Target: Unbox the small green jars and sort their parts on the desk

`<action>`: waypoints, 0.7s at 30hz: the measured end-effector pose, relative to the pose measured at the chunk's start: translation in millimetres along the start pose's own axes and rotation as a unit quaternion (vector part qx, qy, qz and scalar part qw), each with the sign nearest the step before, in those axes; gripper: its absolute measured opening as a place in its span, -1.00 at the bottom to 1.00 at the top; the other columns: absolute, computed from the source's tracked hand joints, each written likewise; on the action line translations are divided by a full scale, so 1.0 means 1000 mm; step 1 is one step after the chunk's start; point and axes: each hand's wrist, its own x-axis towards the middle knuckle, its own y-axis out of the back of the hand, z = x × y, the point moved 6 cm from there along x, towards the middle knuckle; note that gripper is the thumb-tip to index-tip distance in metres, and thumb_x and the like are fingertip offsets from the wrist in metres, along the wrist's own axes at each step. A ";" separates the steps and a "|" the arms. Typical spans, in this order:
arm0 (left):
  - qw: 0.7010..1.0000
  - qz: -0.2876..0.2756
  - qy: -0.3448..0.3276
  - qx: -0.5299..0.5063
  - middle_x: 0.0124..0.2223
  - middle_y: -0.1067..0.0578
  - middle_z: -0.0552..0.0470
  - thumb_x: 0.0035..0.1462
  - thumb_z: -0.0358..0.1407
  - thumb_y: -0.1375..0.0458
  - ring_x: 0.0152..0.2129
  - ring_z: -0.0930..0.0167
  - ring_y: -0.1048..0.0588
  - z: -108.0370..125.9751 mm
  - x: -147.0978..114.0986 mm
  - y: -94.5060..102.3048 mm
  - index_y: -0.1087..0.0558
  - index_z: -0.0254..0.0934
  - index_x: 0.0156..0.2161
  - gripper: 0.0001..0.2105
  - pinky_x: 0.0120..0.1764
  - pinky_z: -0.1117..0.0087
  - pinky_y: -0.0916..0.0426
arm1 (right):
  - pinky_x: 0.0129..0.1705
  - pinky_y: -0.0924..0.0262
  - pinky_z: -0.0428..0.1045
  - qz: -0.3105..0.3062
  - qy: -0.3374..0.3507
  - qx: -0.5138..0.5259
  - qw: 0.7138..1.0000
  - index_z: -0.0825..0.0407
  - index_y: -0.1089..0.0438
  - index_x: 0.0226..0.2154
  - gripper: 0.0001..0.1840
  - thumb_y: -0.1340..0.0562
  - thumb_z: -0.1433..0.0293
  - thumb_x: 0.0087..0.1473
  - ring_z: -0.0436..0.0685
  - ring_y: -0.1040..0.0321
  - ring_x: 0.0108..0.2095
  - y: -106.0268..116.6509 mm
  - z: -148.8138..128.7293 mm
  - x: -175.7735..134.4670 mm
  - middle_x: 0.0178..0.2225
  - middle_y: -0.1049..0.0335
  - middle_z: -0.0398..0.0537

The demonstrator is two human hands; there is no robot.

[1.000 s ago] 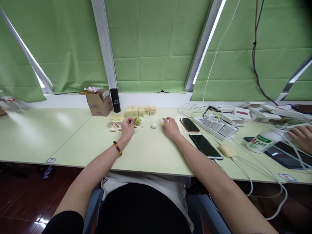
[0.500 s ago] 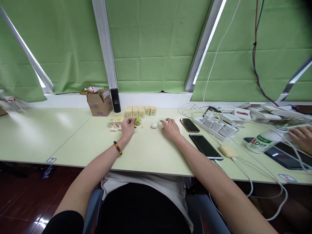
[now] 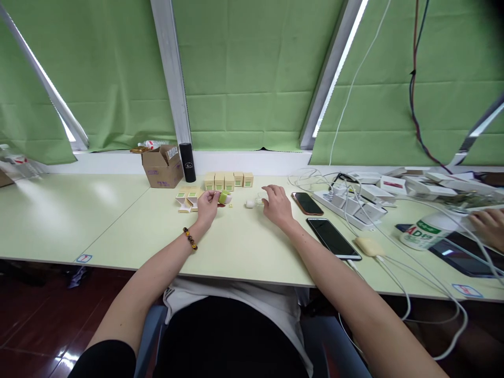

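Note:
My left hand (image 3: 207, 207), with a beaded bracelet at the wrist, pinches a small rounded green and white item (image 3: 224, 197) above the table; its exact kind is too small to make out. My right hand (image 3: 277, 207) hovers with thumb and fingers apart and nothing between them. Just left of its fingers are a small clear item (image 3: 259, 200) and a small white cap-like piece (image 3: 249, 204). A tiny yellow-green bit (image 3: 230, 206) lies between the hands. Beside my left hand are small cartons with open flaps (image 3: 188, 199). Several closed cream cartons (image 3: 224, 181) stand behind.
A cardboard box (image 3: 163, 167) and a black cylinder (image 3: 187, 163) stand at the back left. To the right lie two phones (image 3: 334, 238), a loaded power strip (image 3: 350, 209), tangled cables and a white bottle (image 3: 427, 231). Another person's hand (image 3: 488, 222) rests at the far right.
My right hand's fingers have lifted away from the clear item and spread. The green and white item has turned slightly in my left hand.

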 end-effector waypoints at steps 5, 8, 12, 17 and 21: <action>0.997 -0.057 0.036 -0.046 -0.27 -0.59 -0.03 0.21 -0.02 -0.36 -0.38 0.40 -0.63 0.001 -0.004 -0.010 -0.42 -0.31 -0.27 -0.62 -0.26 0.21 -0.69 | 0.14 -0.31 0.22 0.056 0.052 0.174 0.982 0.01 -0.32 0.18 -0.60 -0.14 0.28 0.35 0.35 -0.30 0.17 0.010 -0.043 -0.010 0.11 -0.43 0.20; 0.994 -0.080 0.037 -0.061 -0.25 -0.59 -0.02 0.14 0.02 -0.40 -0.34 0.37 -0.64 0.002 -0.008 -0.015 -0.40 -0.29 -0.28 -0.58 -0.21 0.14 -0.70 | 0.01 -0.38 0.20 0.057 0.047 0.294 0.953 -0.06 -0.30 0.15 -0.54 -0.28 0.18 0.26 0.32 -0.40 0.08 0.006 -0.067 -0.015 0.04 -0.49 0.12; 0.993 -0.093 0.030 -0.072 -0.25 -0.59 0.01 0.05 0.04 -0.44 -0.29 0.35 -0.64 0.003 -0.012 -0.019 -0.40 -0.28 -0.26 -0.54 -0.19 0.16 -0.69 | -0.07 -0.39 0.17 0.062 0.002 0.379 0.923 -0.08 -0.28 0.11 -0.43 -0.39 0.09 0.14 0.28 -0.44 0.01 -0.002 -0.087 -0.018 0.03 -0.49 0.08; 0.994 -0.095 0.020 -0.055 -0.31 -0.58 0.01 0.11 0.01 -0.40 -0.38 0.40 -0.61 0.003 -0.014 -0.022 -0.41 -0.28 -0.26 -0.60 -0.28 0.30 -0.61 | -0.05 -0.38 0.20 0.057 -0.020 0.374 0.926 -0.08 -0.27 0.02 -0.46 -0.40 0.05 0.12 0.29 -0.41 0.02 -0.008 -0.104 -0.017 0.03 -0.46 0.08; 0.992 -0.104 0.024 -0.063 -0.31 -0.56 0.02 0.11 0.00 -0.40 -0.39 0.43 -0.58 0.004 -0.015 -0.024 -0.42 -0.27 -0.25 -0.61 -0.30 0.38 -0.57 | -0.04 -0.40 0.20 0.081 -0.018 0.383 0.920 -0.08 -0.27 -0.01 -0.56 -0.34 0.09 0.18 0.28 -0.41 -0.01 -0.008 -0.105 -0.017 0.00 -0.44 0.08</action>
